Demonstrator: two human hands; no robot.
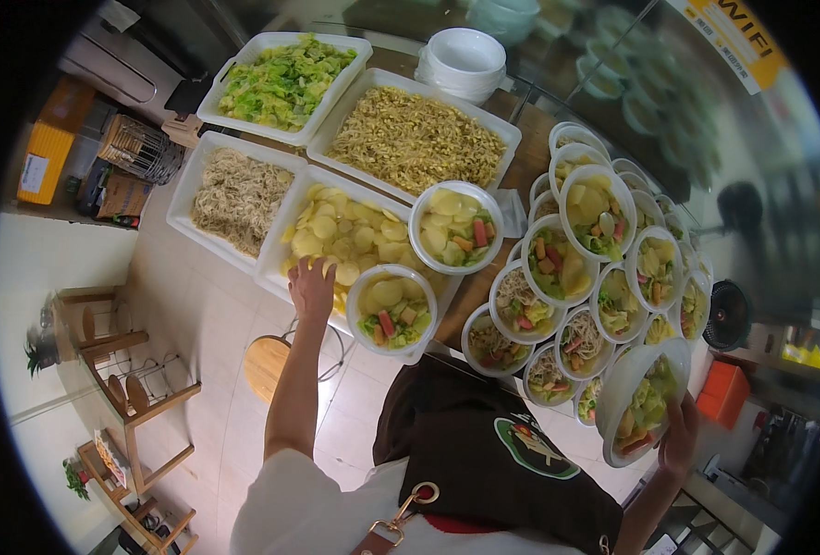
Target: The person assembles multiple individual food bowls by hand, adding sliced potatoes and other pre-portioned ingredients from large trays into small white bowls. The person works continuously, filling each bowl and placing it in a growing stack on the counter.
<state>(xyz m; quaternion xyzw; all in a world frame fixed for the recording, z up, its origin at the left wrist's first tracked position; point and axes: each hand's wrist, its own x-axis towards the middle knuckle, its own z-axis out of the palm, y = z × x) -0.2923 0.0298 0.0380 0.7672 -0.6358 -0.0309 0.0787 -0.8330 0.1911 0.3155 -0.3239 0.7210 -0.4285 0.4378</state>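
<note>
My left hand [312, 290] reaches over the near edge of a white tray [276, 242] of pale yellow potato slices [341, 227]. Its fingers are slightly apart and touch the slices; none is seen lifted. At the right, my right hand [678, 435] grips the rim of a white bowl [624, 407] with lettuce, potato slices and pinkish-red pieces, tilted in the air. Two similar bowls rest over the potato tray's right part: one bowl [391, 310] at the near edge, another bowl [455, 228] farther back.
Filled bowls [598, 213] stand stacked at the right. Beside the potatoes are trays of bean sprouts [415, 139], shredded pale food [239, 199] and chopped lettuce [285, 83]. Empty white bowls [465, 55] are stacked at the back, before a glass panel. A round stool [267, 365] stands below.
</note>
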